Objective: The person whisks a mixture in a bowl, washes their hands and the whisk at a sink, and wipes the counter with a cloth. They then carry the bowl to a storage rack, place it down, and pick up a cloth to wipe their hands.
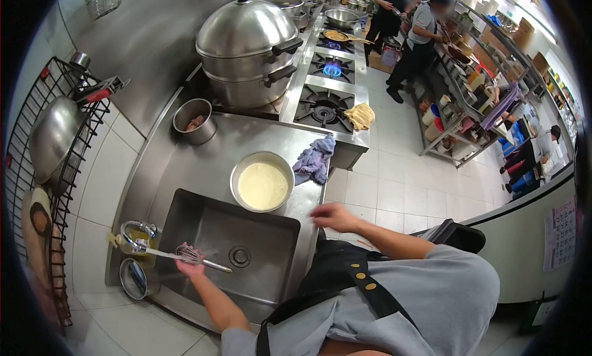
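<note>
So from my end, I had the left hand point(190, 268) reached out over the sink point(213, 223), holding the whisk point(216, 266) at its wire end, tap point(127, 234) near that grip. Past the handle was open basin, then its far wall. Right hand point(337, 218) hung bent by the counter edge; couldn't tell its grip.

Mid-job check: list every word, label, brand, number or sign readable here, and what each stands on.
No text is readable in this view.
White rectangular sheet with a printed grid, on the pale panel at right: print too small and blurred to read.
Small pale paper below it: too blurred to tell any wording.
Silver wire whisk in the left hand: no lettering visible.
</note>
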`<action>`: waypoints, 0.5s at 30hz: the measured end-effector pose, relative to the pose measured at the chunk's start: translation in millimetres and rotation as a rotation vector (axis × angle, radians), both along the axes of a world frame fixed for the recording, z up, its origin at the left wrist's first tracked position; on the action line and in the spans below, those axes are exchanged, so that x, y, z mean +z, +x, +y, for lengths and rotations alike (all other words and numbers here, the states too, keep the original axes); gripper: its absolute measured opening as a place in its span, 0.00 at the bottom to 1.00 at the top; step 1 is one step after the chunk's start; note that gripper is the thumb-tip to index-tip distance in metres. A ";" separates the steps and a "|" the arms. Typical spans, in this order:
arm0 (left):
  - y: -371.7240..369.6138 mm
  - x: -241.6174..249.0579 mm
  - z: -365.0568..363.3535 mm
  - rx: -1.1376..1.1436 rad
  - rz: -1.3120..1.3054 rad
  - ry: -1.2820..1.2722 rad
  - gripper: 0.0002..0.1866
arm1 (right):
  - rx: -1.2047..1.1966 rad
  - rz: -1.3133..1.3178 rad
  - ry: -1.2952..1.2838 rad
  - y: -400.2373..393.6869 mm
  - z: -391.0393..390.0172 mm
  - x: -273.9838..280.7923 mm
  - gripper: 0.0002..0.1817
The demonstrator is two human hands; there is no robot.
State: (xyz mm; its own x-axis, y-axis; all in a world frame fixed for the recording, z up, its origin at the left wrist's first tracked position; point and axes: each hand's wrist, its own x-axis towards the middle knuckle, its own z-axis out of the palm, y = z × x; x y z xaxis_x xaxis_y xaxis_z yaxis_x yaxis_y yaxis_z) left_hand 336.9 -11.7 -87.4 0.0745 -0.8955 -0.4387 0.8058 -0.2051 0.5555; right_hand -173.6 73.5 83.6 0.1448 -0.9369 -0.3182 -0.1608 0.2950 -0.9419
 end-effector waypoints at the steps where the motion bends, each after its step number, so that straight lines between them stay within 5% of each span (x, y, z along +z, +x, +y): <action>1: -12.3 9.6 3.1 0.045 -0.026 0.054 0.31 | 0.151 -0.003 -0.061 37.2 -18.0 -7.2 0.11; 2: -23.2 18.6 6.1 0.092 -0.052 0.107 0.31 | 0.316 0.200 -0.364 77.6 -35.3 -8.4 0.14; 4: -18.5 17.2 11.5 0.081 -0.092 0.145 0.31 | 0.541 0.217 -0.427 168.5 -68.2 -18.8 0.14; 6: -1.9 -38.9 8.0 0.175 -0.051 0.134 0.29 | 0.554 0.151 -0.619 263.4 -86.6 -35.5 0.15; 7: -21.8 -8.2 19.6 0.182 0.036 -0.027 0.27 | 0.498 0.066 -0.789 307.7 -90.9 -54.9 0.15; 10: -51.7 53.2 43.3 0.218 0.112 -0.205 0.24 | 0.477 0.477 -0.892 407.3 -84.4 -91.4 0.18; 13: -45.5 68.0 49.1 0.381 0.166 -0.112 0.23 | 0.906 0.376 -0.424 445.3 -118.2 -75.9 0.18; 15: -35.2 65.6 34.5 0.523 0.211 -0.022 0.22 | 1.190 1.514 -0.902 468.7 -101.3 -85.4 0.20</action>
State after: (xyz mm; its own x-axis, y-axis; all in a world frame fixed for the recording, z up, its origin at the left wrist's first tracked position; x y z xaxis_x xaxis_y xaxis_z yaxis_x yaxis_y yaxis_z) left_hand 301.6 22.8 -21.8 0.4234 -0.7719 -0.4743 0.8913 0.2611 0.3706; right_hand 295.1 -27.8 -1.8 0.7639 -0.5377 -0.3568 -0.4642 -0.8420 0.2749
